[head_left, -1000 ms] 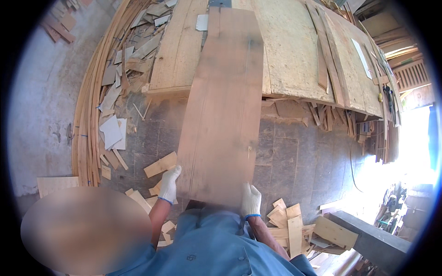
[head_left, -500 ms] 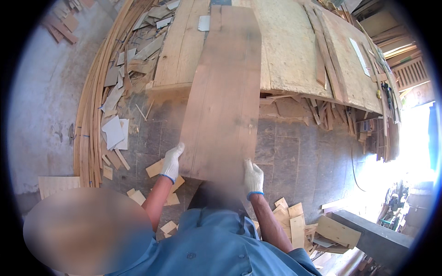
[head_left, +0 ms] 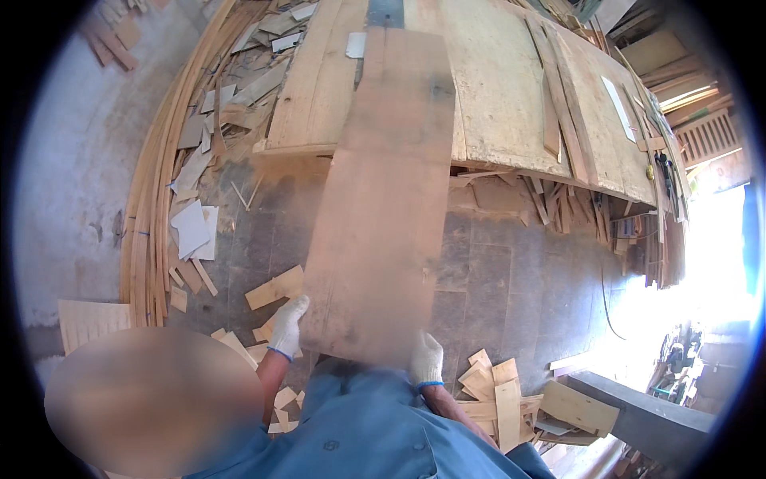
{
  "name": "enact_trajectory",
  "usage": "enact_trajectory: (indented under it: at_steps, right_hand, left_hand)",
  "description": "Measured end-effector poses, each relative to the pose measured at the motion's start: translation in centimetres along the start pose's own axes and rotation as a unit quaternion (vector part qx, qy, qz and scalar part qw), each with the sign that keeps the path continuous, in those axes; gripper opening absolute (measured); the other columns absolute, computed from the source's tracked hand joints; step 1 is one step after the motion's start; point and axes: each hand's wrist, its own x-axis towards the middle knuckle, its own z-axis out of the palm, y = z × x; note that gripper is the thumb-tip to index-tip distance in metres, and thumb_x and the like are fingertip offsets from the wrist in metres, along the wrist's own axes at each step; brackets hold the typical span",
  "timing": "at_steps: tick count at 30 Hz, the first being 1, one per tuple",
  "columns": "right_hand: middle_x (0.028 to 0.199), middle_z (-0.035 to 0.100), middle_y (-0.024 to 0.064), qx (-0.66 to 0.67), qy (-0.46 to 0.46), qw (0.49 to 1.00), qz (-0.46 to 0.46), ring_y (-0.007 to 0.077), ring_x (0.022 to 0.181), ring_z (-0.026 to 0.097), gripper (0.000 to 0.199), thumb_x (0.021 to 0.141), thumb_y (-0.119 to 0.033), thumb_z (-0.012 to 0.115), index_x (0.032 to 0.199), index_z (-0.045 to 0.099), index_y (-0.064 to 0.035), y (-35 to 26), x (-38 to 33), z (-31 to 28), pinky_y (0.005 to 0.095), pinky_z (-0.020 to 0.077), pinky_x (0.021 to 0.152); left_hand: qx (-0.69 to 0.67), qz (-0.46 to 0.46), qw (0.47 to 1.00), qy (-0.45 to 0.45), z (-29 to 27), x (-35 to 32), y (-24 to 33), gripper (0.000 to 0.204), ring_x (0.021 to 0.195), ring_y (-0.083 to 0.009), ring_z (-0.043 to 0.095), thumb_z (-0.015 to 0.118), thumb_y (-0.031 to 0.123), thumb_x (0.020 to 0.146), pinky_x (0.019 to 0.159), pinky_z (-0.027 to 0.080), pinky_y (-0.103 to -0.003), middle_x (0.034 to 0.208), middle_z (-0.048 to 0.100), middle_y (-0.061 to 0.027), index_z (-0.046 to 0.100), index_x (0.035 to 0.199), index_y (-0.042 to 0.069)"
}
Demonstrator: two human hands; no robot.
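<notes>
A long, wide reddish-brown wooden board [head_left: 379, 199] stretches away from my body, its far part over the workbench [head_left: 499, 96] and its near end in front of my waist. My left hand [head_left: 288, 326], in a white knitted glove with a blue cuff edge, is closed on the board's left edge close to the near end. On the opposite edge my right hand [head_left: 427, 359], gloved the same way, grips the near right corner. The fingers under the board are hidden.
Long thin wood strips [head_left: 144, 231] and white offcuts [head_left: 191, 227] lie along the left wall. Loose wood pieces [head_left: 275, 287] are scattered on the floor. Narrow planks [head_left: 562, 104] rest on the bench's right part. A dark grey beam [head_left: 638, 411] stands at lower right, beside stacked offcuts [head_left: 507, 411].
Both hands have drawn the board back toward my body, and its far end now reaches less far over the bench. The grip stays on both edges.
</notes>
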Motion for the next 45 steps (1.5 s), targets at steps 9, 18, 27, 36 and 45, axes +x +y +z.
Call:
enact_trajectory:
  at_steps: [9,18,27,36,45]
  right_hand:
    - [0.065,0.057,0.0072,0.114,0.048,0.984,0.126,0.0085,0.067,0.049,0.033,0.1,-0.025,0.058,0.081,0.065,-0.0001,-1.5,5.1,1.6,0.035,0.0433,0.058]
    - [0.066,0.051,-0.0051,0.151,0.04,0.982,0.103,0.0059,0.066,0.043,0.034,0.1,-0.027,0.061,0.077,0.065,-0.002,-0.7,8.3,1.7,0.0299,0.0365,0.055]
    - [0.065,0.049,-0.0057,0.182,0.048,0.966,0.176,0.0066,0.064,0.043,0.035,0.099,-0.028,0.062,0.074,0.063,-0.003,-1.4,11.9,1.9,0.0302,0.037,0.055]
    - [0.063,0.048,-0.0036,0.143,0.044,0.978,0.144,0.0075,0.064,0.042,0.037,0.099,-0.028,0.063,0.072,0.06,-0.0019,-4.7,13.9,0.6,0.033,0.0363,0.055]
    - [0.061,0.048,0.0002,0.104,0.067,0.99,0.064,0.0086,0.063,0.04,0.039,0.099,-0.029,0.062,0.073,0.06,0.0007,-7.3,17.8,0.6,0.0343,0.0365,0.055]
  left_hand:
    - [0.035,0.014,0.999,-0.005,1.4,4.6,3.7,0.049,0.117,-0.0191,0.062,0.057,0.033,0.103,0.104,0.047,-0.033,0.127,0.065,-0.0116,0.061,0.13,-0.008]
    - [0.122,0.043,0.992,0.002,2.8,6.0,5.8,0.045,0.122,-0.0216,0.06,0.058,0.029,0.102,0.106,0.045,-0.035,0.13,0.067,-0.0142,0.064,0.127,-0.008]
    - [0.065,-0.008,0.998,0.01,4.7,8.0,9.0,0.044,0.106,-0.0116,0.06,0.057,0.035,0.104,0.096,0.048,-0.03,0.113,0.069,-0.0042,0.069,0.117,-0.005]
    - [-0.001,-0.026,1.0,0.008,4.1,10.4,8.7,0.041,0.105,-0.013,0.061,0.062,0.033,0.101,0.097,0.047,-0.03,0.114,0.068,-0.0049,0.069,0.117,-0.004]
    - [0.026,-0.017,0.999,-0.008,4.2,13.9,10.2,0.048,0.109,-0.0163,0.063,0.063,0.039,0.1,0.101,0.047,-0.033,0.12,0.068,-0.0094,0.067,0.12,-0.005]
